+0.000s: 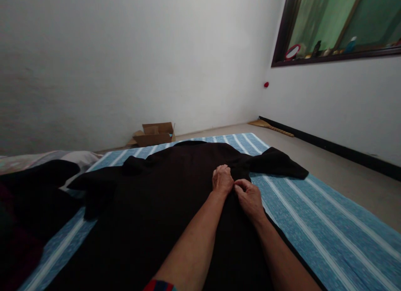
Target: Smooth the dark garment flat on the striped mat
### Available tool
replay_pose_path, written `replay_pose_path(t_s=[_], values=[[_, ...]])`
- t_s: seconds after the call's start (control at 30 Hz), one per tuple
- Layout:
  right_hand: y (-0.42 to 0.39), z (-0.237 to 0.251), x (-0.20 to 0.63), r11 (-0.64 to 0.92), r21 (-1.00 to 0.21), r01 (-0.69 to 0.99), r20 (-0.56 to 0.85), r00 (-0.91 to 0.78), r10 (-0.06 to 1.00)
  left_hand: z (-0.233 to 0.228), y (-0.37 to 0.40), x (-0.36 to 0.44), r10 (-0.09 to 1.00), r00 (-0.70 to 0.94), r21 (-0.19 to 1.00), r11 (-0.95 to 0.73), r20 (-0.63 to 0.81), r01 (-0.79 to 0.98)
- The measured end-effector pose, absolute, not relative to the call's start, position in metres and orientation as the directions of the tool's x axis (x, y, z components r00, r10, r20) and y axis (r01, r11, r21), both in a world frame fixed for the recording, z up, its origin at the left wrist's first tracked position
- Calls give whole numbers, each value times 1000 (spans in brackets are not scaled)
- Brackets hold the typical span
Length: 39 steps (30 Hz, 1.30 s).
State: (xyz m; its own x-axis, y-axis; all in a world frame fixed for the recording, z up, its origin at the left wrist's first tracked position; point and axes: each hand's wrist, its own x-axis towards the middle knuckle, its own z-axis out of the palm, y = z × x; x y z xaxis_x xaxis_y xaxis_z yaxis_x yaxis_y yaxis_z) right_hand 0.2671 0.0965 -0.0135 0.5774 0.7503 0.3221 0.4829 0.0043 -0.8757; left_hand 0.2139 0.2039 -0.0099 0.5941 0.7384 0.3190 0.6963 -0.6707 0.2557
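A black garment [150,215] with sleeves, long like a coat, lies spread over a blue-and-white striped bed cover [300,211]. Its collar end points away from me, and one sleeve [278,163] reaches out to the right. My left hand [222,179] is closed on the cloth near the base of that sleeve, knuckles up. Just beside it, my right hand [250,197] pinches the cloth between thumb and fingers. The two hands almost touch. Whatever small fold or seam lies between the fingertips is too dark to make out.
Dark clothes [34,199] are heaped at the left, by a pale blanket [78,157]. Behind the bed, an open cardboard box [155,136] stands against the wall. A broom [272,127] lies on the floor at the right, below a window sill with a red-framed mirror [293,52] and bottles.
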Motion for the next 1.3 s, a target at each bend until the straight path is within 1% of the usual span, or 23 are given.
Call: replay_pose_path(t_s=[0.13, 0.47, 0.7, 1.03, 1.3], values=[[97, -14, 267, 6, -872, 489, 330, 580, 745, -8, 203, 213, 755, 576, 264, -652, 315, 710], [97, -14, 267, -7, -882, 471, 308, 588, 748, -3, 200, 213, 730, 625, 259, -683, 278, 683], [98, -16, 268, 5, -875, 484, 322, 574, 753, -5, 201, 213, 760, 583, 278, -648, 285, 709], [98, -16, 269, -2, -879, 476, 309, 575, 758, -4, 203, 215, 749, 604, 289, -662, 272, 691], [97, -15, 268, -16, -876, 482, 309, 586, 749, -5, 216, 215, 811, 518, 342, -585, 272, 736]])
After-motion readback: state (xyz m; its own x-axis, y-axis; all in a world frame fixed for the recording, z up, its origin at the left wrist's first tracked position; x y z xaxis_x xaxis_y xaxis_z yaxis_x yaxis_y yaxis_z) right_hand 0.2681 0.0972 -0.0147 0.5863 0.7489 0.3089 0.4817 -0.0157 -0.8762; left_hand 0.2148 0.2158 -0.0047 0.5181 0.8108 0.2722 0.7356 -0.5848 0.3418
